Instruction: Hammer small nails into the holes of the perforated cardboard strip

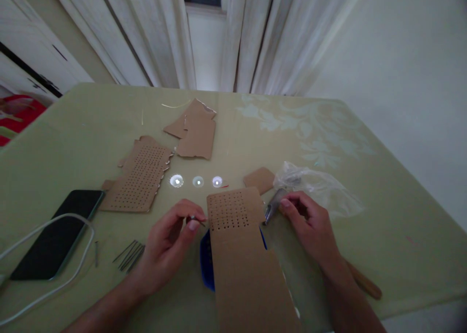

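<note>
Table (pixel 255 145) carries everything. Cardboard strip (pixel 248 279) is the landmark, laid lengthwise toward the person, its far end dotted with holes; it bridges a blue container (pixel 206 267), probably to leave hollow space beneath the punched part. Left of the strip, a phone (pixel 58 235) with a white cable (pixel 69 215) across it, and nearer the strip a perforated sheet (pixel 136 179), seemingly parked out of the way; beyond the strip, torn scraps (pixel 197 138); off its far right corner, a clear bag (pixel 321 189). Left hand (pixel 173 243), at the strip's left edge beside the holes, pinches a thin nail (pixel 201 222) between thumb and fingers, likely for fine control. Right hand (pixel 310 228), right of the strip, has fingers curled on a hammer (pixel 274 206) close to its head, presumably for short, light strokes. Spare nails (pixel 132 255) lie left of the strip, past the left hand, likely for easy reach. Hidden: strip's near end cut off by frame; most of the container under it; mid-handle behind right hand and wrist; most of the held nail. Bag contents and three bright spots beyond the strip: can't make out.
</note>
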Demonstrator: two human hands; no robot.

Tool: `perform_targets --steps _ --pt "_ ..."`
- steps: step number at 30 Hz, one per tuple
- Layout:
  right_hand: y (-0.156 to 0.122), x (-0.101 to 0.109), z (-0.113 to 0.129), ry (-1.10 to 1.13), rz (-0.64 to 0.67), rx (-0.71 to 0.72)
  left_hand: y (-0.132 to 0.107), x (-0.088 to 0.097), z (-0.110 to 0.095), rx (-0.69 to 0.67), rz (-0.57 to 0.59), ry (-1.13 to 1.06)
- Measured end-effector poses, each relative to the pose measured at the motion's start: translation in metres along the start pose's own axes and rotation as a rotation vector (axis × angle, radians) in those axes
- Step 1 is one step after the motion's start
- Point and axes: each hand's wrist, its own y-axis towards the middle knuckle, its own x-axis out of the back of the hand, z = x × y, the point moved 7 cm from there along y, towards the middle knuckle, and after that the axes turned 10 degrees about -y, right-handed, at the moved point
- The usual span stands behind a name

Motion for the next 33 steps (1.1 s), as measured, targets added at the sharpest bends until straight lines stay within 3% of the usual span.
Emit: perform_targets --steps 3,6,11,16,33 --pt "-0.01 -0.018 0.01 0.251 0.109 0.033 -0.005 -0.001 0.01 0.088 -0.113 -0.15" --pt "-0.019 -0.029 0.019 0.424 0.19 0.118 -0.011 -0.007 0.018 0.152 -0.122 -0.211" --pt "-0.024 -0.033 0.027 0.384 0.292 0.225 -0.014 -0.013 0.019 0.167 -0.083 -0.181" --pt "-0.024 -0.036 0.033 0.477 0.393 0.215 -0.012 -0.01 0.018 0.144 -0.077 -0.182" --pt "-0.025 -0.034 0.036 0.54 0.374 0.201 -0.007 -0.009 0.011 0.091 -0.057 -0.156"
